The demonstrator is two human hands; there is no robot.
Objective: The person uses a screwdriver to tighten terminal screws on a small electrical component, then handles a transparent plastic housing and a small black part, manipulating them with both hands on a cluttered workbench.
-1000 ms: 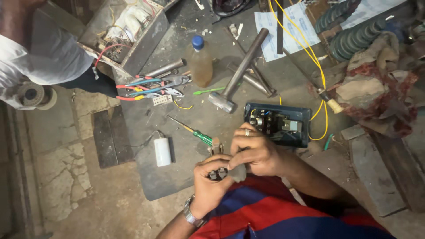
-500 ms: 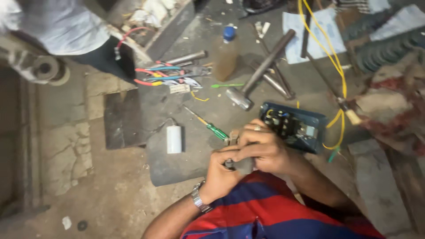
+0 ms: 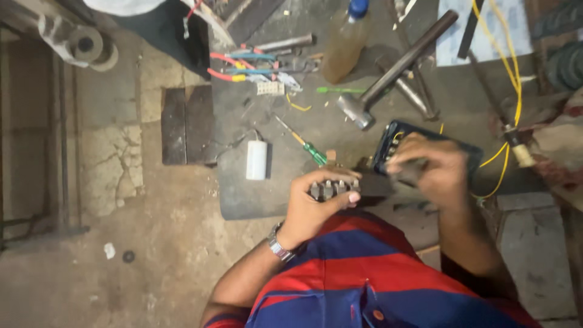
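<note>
1. Left hand (image 3: 313,203) curls closed around a dark terminal block (image 3: 337,188); thumb on its near side, fingers under it. Block sits low centre, just above the striped shirt (image 3: 364,273).
2. Block's long axis runs left-right; a row of four metal screw terminals on top faces the camera.
3. Right hand (image 3: 434,170) is blurred, fingers bent over the open black switch box (image 3: 401,143); cannot tell whether it grips anything. Box lies on the floor just right of the block.
4. One white cylinder capacitor (image 3: 257,160) stands upright in frame, left of the block, on a dark metal plate (image 3: 243,194); no label readable.
5. One green-handled screwdriver (image 3: 303,146) lies diagonally, handle toward the block, tip up-left.
6. One hammer (image 3: 395,73), head down-left, handle pointing up-right.
7. One plastic bottle (image 3: 343,42) with blue cap, yellowish liquid, top centre.
8. One pale sheet (image 3: 486,30) top right, rectangular, a yellow wire (image 3: 513,91) across it.
9. Bundle of red, blue, yellow wires (image 3: 249,67) upper centre, with a small white connector strip (image 3: 270,88) just below.
10. One wristwatch (image 3: 280,248) on the left wrist.
</note>
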